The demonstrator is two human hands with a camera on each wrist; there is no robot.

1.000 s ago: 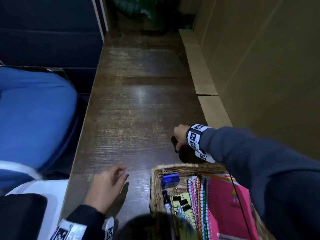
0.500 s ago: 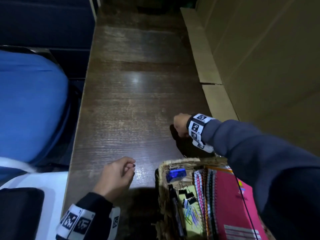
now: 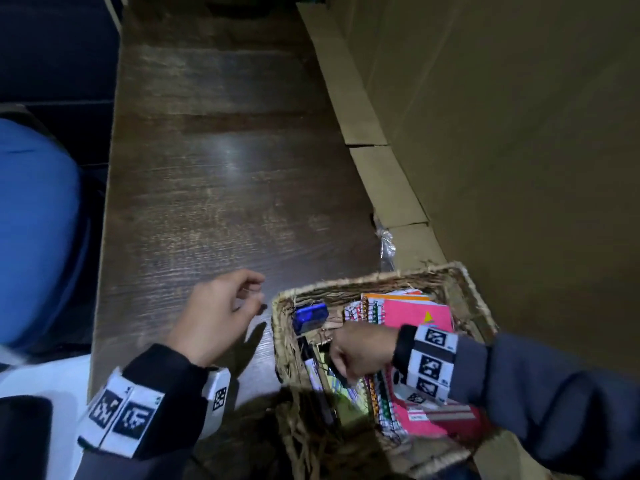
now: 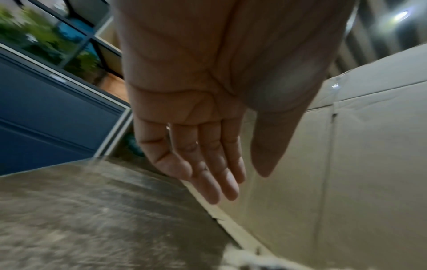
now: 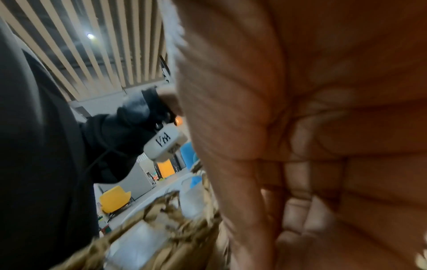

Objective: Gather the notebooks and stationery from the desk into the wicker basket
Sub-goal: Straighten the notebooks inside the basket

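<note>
While the right hand reaches down into the wicker basket, its fingers are curled, and a dark thing shows just under the knuckles; whether the hand grips it or merely hangs over it cannot be told, since the right wrist view gives only a blurred palm with folded fingers and a smear of woven rim below it. Beyond this hand's knuckles, toward the basket's far end, lies a small blue object. Under the wrist and forearm sit the spiral notebooks, stacked with their coloured wire bindings side by side, the pink notebook uppermost. Below the fingers, along the basket's left side, lie a dark marker and a yellow-green pad. The left hand hovers above the desk, just left of the basket's rim and not touching it; its fingers are relaxed and nearly straight, holding nothing, and the left wrist view shows the open palm over the wood grain. Beyond the right hand, past the basket's far corner, a crumpled scrap of clear plastic lies against the cardboard wall. Left of the left hand sits a blue chair.
</note>
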